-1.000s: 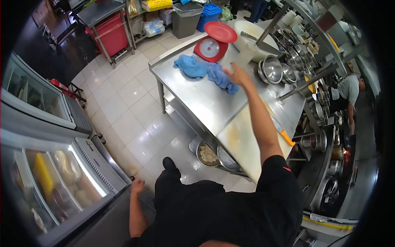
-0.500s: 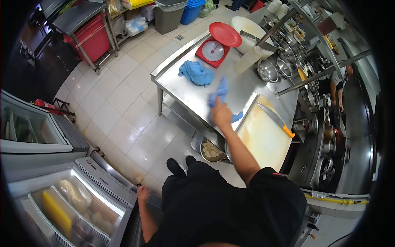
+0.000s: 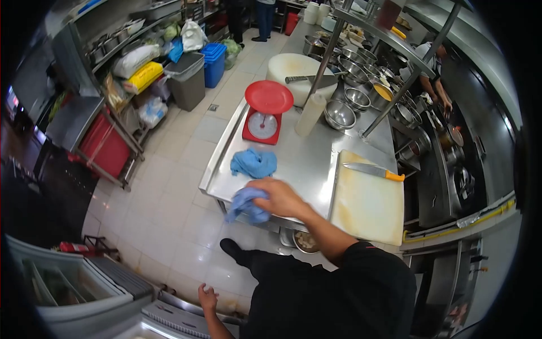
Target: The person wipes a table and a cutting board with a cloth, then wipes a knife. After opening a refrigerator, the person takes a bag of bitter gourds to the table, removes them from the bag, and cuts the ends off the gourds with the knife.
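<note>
My right hand (image 3: 276,198) is closed on a crumpled violet-blue cloth (image 3: 247,205) at the near edge of the steel table (image 3: 305,161). Just beyond it lies a bunched light-blue cloth (image 3: 254,163). A red scale (image 3: 262,125) with a red pan stands behind that. To the right, a knife with an orange handle (image 3: 394,176) rests on a white cutting board (image 3: 367,209). Low at the bottom, my left hand (image 3: 208,296) hangs beside my body over the floor, its fingers partly curled with nothing visible in them.
A pale bottle (image 3: 311,115), steel bowls (image 3: 340,114) and a round white block (image 3: 282,69) bearing a cleaver are at the back. Shelf posts rise on the right. Another person (image 3: 432,73) works at the stove. A freezer (image 3: 73,285) is at lower left.
My right hand has moved with the violet-blue cloth toward the table's near left edge. The view has shifted, and my body has turned and stepped.
</note>
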Tool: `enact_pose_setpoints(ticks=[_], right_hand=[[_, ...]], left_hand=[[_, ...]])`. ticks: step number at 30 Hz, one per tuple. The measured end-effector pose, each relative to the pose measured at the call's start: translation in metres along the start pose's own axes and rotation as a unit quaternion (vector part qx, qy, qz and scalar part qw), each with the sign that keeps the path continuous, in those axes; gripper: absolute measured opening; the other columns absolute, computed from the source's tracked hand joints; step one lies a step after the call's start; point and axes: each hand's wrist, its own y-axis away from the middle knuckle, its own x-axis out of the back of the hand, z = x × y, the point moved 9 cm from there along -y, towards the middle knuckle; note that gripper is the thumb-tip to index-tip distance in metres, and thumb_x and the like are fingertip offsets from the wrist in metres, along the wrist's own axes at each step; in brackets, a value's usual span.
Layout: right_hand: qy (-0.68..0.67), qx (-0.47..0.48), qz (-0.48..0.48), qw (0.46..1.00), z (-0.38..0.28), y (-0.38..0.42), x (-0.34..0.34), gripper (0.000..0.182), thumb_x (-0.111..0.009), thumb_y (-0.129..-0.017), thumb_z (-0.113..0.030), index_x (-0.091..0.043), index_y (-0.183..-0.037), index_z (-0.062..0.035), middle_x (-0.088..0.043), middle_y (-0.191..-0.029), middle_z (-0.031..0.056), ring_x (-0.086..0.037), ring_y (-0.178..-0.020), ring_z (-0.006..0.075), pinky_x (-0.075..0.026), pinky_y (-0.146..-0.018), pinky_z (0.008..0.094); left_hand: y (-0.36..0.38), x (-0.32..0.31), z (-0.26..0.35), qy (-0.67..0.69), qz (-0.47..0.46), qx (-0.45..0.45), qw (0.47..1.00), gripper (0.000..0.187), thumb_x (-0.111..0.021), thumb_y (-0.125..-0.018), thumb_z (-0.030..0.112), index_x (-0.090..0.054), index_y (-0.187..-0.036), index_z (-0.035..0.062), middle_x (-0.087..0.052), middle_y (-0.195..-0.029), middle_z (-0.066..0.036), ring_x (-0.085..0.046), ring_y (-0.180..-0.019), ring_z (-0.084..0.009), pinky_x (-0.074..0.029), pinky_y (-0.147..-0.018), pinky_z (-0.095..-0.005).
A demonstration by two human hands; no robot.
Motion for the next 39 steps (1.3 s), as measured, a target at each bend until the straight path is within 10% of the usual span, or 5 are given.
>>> enact_pose_setpoints(ticks=[10, 19, 25, 34, 39], right_hand=[[0.11, -0.201, 0.163, 0.96, -0.011, -0.076, 0.116, 0.041, -0.07, -0.085, -0.03, -0.062, -0.116, -0.0046, -0.062, -0.094, 0.0166, -0.063, -0.081, 0.0302, -0.05, -0.075, 0.0399], [-0.158, 0.209, 0.532, 0.805, -0.134, -0.187, 0.136, 0.015, -0.062, -0.087, -0.013, -0.066, -0.079, -0.0003, -0.053, -0.064, 0.001, -0.044, -0.056, 0.0083, -0.032, -0.052, 0.0241], [-0.139, 0.468, 0.419, 0.766, -0.198, -0.305, 0.109, 0.052, -0.054, -0.095, -0.027, -0.043, -0.133, 0.0069, -0.043, -0.109, 0.0165, -0.047, -0.077, 0.0169, -0.038, -0.056, 0.0225], [0.079, 0.507, 0.467, 0.72, -0.276, -0.366, 0.131, 0.042, -0.056, -0.095, -0.022, -0.05, -0.132, -0.0036, -0.044, -0.109, 0.0117, -0.045, -0.077, 0.0144, -0.035, -0.054, 0.0224], [0.126, 0.543, 0.502, 0.661, -0.273, -0.39, 0.144, 0.038, -0.063, -0.089, -0.032, -0.059, -0.118, -0.0078, -0.047, -0.103, 0.0078, -0.043, -0.07, 0.0109, -0.026, -0.049, 0.0226]], left_hand=[[-0.16, 0.048, 0.03, -0.263, -0.151, -0.074, 0.95, 0.048, -0.035, -0.097, 0.033, -0.066, -0.105, -0.0027, -0.059, -0.061, -0.012, -0.057, -0.052, -0.0186, -0.044, -0.044, -0.0356], [-0.285, 0.099, 0.173, -0.368, -0.177, -0.035, 0.912, 0.075, -0.028, -0.095, 0.057, -0.056, -0.122, -0.0069, -0.059, -0.115, -0.031, -0.056, -0.109, -0.0427, -0.04, -0.1, -0.0447], [-0.379, 0.123, 0.248, -0.438, -0.217, 0.029, 0.872, 0.103, -0.017, -0.087, 0.078, -0.05, -0.129, -0.0092, -0.057, -0.127, -0.024, -0.055, -0.116, -0.036, -0.042, -0.095, -0.0458], [-0.591, 0.149, 0.4, -0.616, -0.353, 0.001, 0.705, 0.043, -0.049, -0.091, 0.026, -0.053, -0.131, 0.0096, -0.057, -0.124, -0.023, -0.061, -0.103, -0.0371, -0.055, -0.072, -0.0525], [-0.64, 0.061, 0.524, -0.594, -0.361, -0.209, 0.688, 0.067, -0.056, -0.081, 0.028, -0.041, -0.136, -0.0068, -0.043, -0.14, -0.027, -0.04, -0.132, -0.0357, -0.032, -0.111, -0.0368]])
